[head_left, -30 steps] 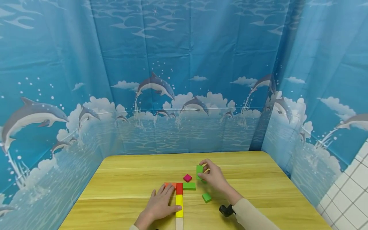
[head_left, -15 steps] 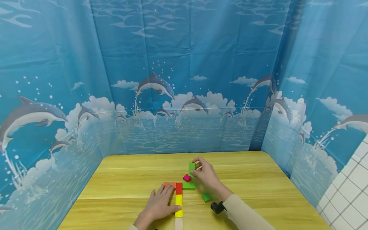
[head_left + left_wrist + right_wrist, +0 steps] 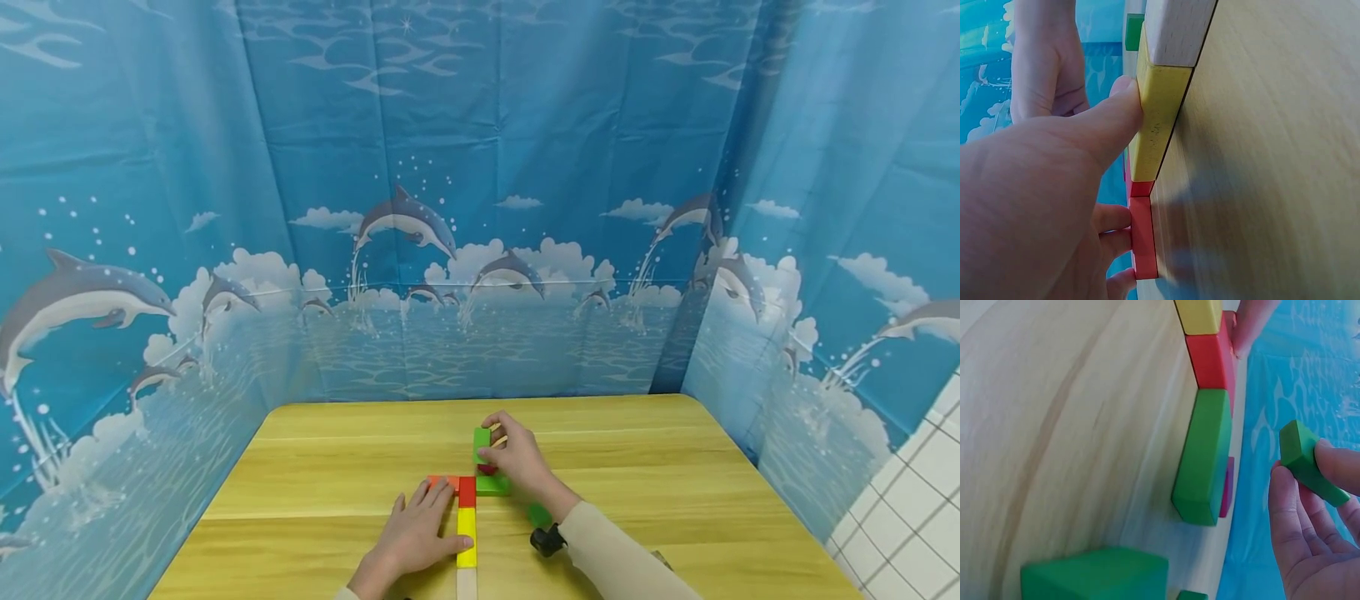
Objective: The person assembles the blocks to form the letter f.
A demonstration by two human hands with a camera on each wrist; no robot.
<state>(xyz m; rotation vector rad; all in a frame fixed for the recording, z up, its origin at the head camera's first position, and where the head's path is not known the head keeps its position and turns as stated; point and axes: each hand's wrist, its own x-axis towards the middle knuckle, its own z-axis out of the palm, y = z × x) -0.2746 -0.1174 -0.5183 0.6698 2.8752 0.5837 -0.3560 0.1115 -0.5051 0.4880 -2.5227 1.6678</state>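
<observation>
Green block (image 3: pixel 481 445) moved left | head-view long axis up-down | right hand (image 3: pixel 519 458) pinching it | left hand (image 3: pixel 420 529) spread

The wooden table (image 3: pixel 315 454) bears T-arranged blocks (image 3: pixel 467 498), a magenta block (image 3: pixel 1228 490) and apparently two loose green blocks (image 3: pixel 1094 578).

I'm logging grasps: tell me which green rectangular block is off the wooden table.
The green rectangular block pinched by the right hand; the other green blocks lie on the wooden table.

No readable txt; marks (image 3: pixel 1155 129) on yel. block (image 3: pixel 1162 103) illegible.
</observation>
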